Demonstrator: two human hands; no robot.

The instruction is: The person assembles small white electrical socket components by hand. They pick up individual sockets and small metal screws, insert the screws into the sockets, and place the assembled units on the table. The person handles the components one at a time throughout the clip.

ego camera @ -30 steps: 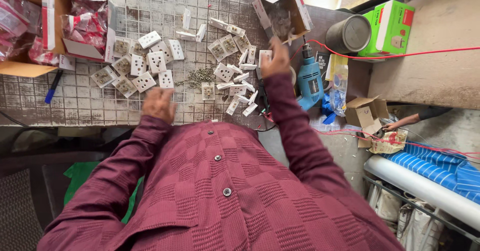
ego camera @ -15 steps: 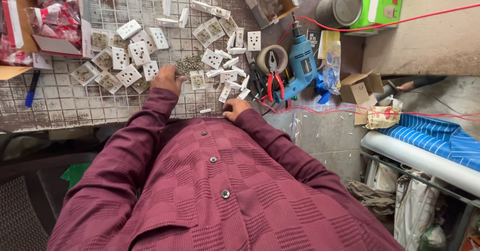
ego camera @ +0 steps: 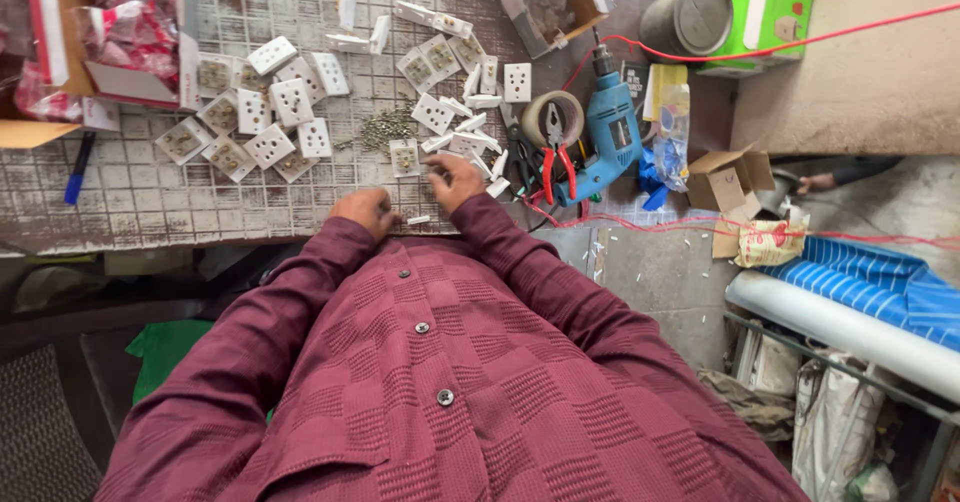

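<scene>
Both hands are resting at the table's (ego camera: 120,202) near edge: left hand (ego camera: 366,211) loosely curled, right hand (ego camera: 455,179) fingering a white socket part (ego camera: 405,157).

Tabletop (ego camera: 150,202) faced in small square tiles, grey and grimy, lit by even daylight. Bare concrete floor (ego camera: 660,272) to the right, littered with white scraps. Tan wall (ego camera: 880,92) beyond. A white pipe (ego camera: 840,327) lies over a blue striped sheet (ego camera: 890,282). Dark mat (ego camera: 40,432) at lower left.
</scene>
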